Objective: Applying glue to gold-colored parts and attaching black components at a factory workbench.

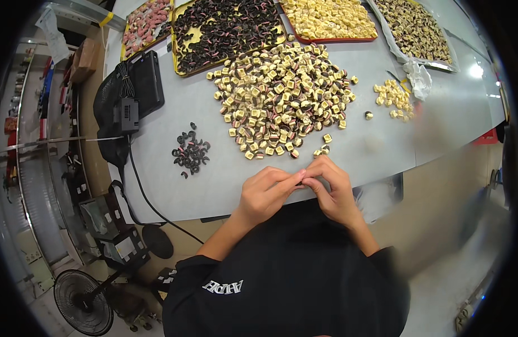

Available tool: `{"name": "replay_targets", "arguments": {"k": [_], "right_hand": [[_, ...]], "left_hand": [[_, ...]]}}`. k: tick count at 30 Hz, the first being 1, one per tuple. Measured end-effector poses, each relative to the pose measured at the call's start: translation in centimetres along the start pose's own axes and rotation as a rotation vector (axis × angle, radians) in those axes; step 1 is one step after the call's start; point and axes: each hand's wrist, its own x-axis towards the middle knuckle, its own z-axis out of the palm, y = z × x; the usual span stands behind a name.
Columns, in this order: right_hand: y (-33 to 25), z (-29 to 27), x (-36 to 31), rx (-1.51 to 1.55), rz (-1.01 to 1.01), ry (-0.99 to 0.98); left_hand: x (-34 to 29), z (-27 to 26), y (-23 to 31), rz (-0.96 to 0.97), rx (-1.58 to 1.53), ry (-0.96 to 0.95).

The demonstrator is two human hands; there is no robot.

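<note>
My left hand (263,194) and my right hand (333,190) meet at the table's front edge, fingertips pinched together. Between them sits something small and dark, mostly covered by the fingers; I cannot make out its kind. Just beyond lies a wide heap of small cream, black and pink pieces (281,95), many with square cream tops. A few strays (322,150) rest close to my right hand. Left of the heap is a little cluster of black curved pieces (190,150). Toward the right is a small group of pale yellow pieces (393,96).
Along the far side stand a tray of pink pieces (124,51), a yellow tray of black curved pieces (183,72), a red tray of yellow pieces (343,39) and a lined tray of mixed pieces (450,67). A black device with a cable (148,84) and crumpled white paper (419,80) lie nearby.
</note>
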Motion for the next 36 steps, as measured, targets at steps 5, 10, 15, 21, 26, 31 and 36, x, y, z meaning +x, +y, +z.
{"name": "replay_targets", "arguments": {"k": [5, 10, 15, 21, 26, 31, 36], "right_hand": [[-0.2, 0.5, 0.1, 0.016, 0.081, 0.087], [-0.5, -0.8, -2.1, -0.333, -0.298, 0.450], [2.3, -3.7, -3.2, -0.441, -0.407, 0.859], [2.2, -4.8, -1.2, -0.435, 0.106, 0.783], [3.4, -5.3, -1.3, -0.141, 0.093, 0.823], [2.5, -4.9, -1.4, 0.166, 0.098, 0.780], [4.3, -3.9, -1.8, 0.435, 0.067, 0.644]], "left_hand": [[0.2, 0.4, 0.3, -0.067, 0.001, 0.016], [-0.3, 0.1, 0.1, -0.408, -0.378, 0.061], [-0.7, 0.0, 0.1, -0.776, -0.905, 0.194], [-0.4, 0.5, -0.4, -0.752, -1.018, 0.229], [-1.3, 1.0, -0.9, -0.679, -1.180, 0.224], [-1.2, 1.1, -0.6, -0.695, -1.116, 0.172], [-0.4, 1.3, 0.0, -0.853, -1.073, 0.133]]}}
